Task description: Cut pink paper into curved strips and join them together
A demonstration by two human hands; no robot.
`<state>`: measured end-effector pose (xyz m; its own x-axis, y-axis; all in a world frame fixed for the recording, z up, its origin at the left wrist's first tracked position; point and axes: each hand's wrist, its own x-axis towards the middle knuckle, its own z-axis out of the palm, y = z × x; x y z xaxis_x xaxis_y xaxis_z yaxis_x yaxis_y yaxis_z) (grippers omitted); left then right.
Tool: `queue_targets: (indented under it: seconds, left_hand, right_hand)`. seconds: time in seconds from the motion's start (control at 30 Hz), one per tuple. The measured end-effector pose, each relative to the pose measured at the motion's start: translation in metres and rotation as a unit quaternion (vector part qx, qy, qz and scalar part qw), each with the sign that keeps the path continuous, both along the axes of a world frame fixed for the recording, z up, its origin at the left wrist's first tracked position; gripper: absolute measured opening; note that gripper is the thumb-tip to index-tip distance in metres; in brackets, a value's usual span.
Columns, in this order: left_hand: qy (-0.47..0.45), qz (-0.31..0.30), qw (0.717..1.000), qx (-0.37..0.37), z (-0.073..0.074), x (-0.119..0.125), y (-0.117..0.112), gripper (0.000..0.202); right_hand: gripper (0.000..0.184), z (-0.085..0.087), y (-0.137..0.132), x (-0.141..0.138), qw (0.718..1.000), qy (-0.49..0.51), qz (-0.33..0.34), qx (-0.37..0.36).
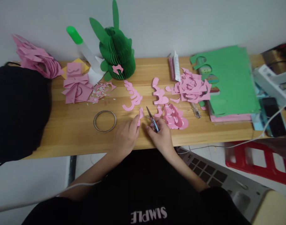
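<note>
1. The right hand [160,131] is clamped on the scissors [154,122]; their blades point away from the body, probably for clear reach at the paper.
2. The left hand [126,134] has its fingers together on a pink paper strip [140,114] just left of the blades, seemingly to steady it; the thumb's exact hold is hard to tell.
3. 2 groups of cut pieces, left [134,96] and right [160,95], lie beyond the hands, apart from the scrap heap [191,86], perhaps to keep them sorted.
4. The green paper figure [117,54] stands by the wall, likely out of the way.
5. The surface's [86,145] near edge runs close to both wrists.
6. Bare wood opens between the 2 groups; a pink paper cluster [174,117] crowds the right hand, while a tape ring [94,122] limits leftward room.
</note>
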<state>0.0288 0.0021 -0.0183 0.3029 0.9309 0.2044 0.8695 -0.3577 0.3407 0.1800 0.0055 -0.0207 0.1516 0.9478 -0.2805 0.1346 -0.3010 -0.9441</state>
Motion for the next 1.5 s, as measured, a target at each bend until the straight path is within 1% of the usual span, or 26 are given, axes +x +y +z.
queue_targets:
  seconds: [0.1,0.2,0.43,0.5,0.6,0.67,0.7,0.77,0.83,0.87,0.93,1.03,1.13,1.2,1.3,1.37,1.5]
  left_hand:
    - [-0.005,0.003,1.0,0.007,0.001,-0.001,0.0,0.035]
    - [-0.029,0.006,1.0,0.003,0.002,-0.002,0.001,0.034]
    - [-0.073,0.021,0.997,-0.012,-0.003,-0.004,0.001,0.035]
    - [-0.097,0.035,0.994,-0.021,-0.003,-0.005,0.0,0.035]
    - [-0.145,0.081,0.986,-0.03,0.001,-0.011,0.001,0.039]
    - [-0.203,0.116,0.971,-0.048,0.004,-0.017,0.002,0.043]
    - [-0.242,0.133,0.959,-0.063,0.005,-0.021,0.003,0.044]
    - [-0.333,0.163,0.924,-0.092,0.007,-0.027,0.006,0.048]
    - [-0.409,0.187,0.886,-0.11,0.007,-0.031,0.01,0.052]
    - [-0.432,0.191,0.873,-0.118,0.007,-0.031,0.011,0.054]
    - [-0.456,0.192,0.86,-0.124,0.007,-0.031,0.013,0.055]
    - [-0.458,0.178,0.86,-0.14,0.01,-0.026,0.012,0.055]
    - [-0.441,0.161,0.871,-0.145,0.014,-0.021,0.011,0.054]
    - [-0.426,0.165,0.877,-0.152,0.016,-0.02,0.011,0.054]
    - [-0.418,0.181,0.871,-0.185,0.019,-0.02,0.012,0.058]
    - [-0.411,0.192,0.87,-0.191,0.022,-0.02,0.013,0.06]
    - [-0.37,0.202,0.893,-0.157,0.024,-0.016,0.012,0.06]
  right_hand:
    - [0.031,-0.001,0.0,0.0,1.0,0.002,0.001,0.002]
    - [0.031,-0.001,0.001,0.0,1.0,-0.002,0.005,0.002]
    - [0.031,-0.002,-0.001,-0.002,0.999,-0.036,0.023,0.007]
    - [0.03,-0.002,-0.001,-0.002,0.999,-0.038,0.025,0.017]
    - [0.026,-0.001,0.0,-0.002,0.998,-0.035,0.018,0.045]
    - [0.024,0.0,0.001,-0.003,0.997,-0.035,0.019,0.062]
    - [0.023,0.0,0.002,-0.004,0.997,-0.036,0.021,0.065]
    - [0.025,0.001,0.004,-0.006,0.997,-0.036,0.017,0.068]
    - [0.028,0.001,0.005,-0.009,0.996,-0.026,-0.002,0.08]
    - [0.03,0.002,0.006,-0.011,0.996,-0.018,-0.013,0.092]
    - [0.036,0.004,0.008,-0.015,0.994,-0.002,-0.024,0.107]
    - [0.05,0.009,0.013,-0.023,0.995,0.009,-0.018,0.099]
    - [0.059,0.014,0.018,-0.03,0.995,0.021,-0.018,0.094]
    - [0.058,0.017,0.021,-0.032,0.995,0.021,-0.028,0.099]
    - [0.054,0.016,0.021,-0.031,0.993,0.009,-0.04,0.109]
    - [0.053,0.014,0.019,-0.029,0.993,0.005,-0.04,0.113]
    - [0.058,0.013,0.017,-0.028,0.993,-0.004,-0.048,0.109]
